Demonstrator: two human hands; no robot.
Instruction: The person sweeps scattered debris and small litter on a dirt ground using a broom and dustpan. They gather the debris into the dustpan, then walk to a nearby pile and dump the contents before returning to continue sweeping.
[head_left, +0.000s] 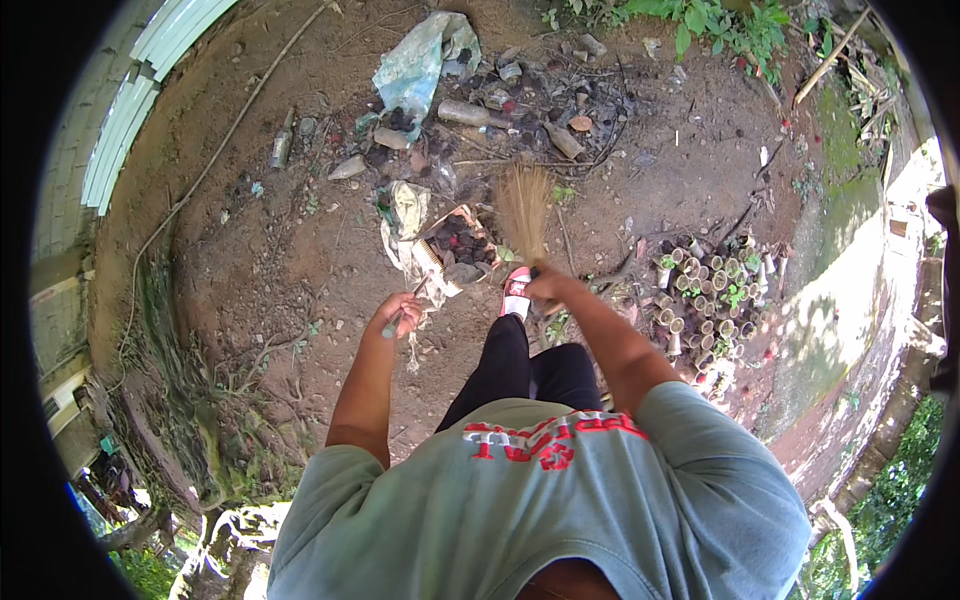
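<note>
My right hand is closed around the grip of a straw broom. The broom's bristles fan out on the dirt just past my foot. My left hand is wrapped round a thin grey-green handle. That handle points toward a shallow, scoop-like pan with a ribbed side, though I cannot tell if the two are joined. Dark leaves and debris fill the pan, which rests on the ground left of the broom. A pale crumpled cloth or plastic lies against the pan's far left side.
Farther off, a torn bluish plastic sheet lies beside scattered bottles and dark rubbish. At right stands a cluster of small pots, some holding seedlings. A long thin pole and mossy roots are at left. My red-and-white shoe touches the work spot.
</note>
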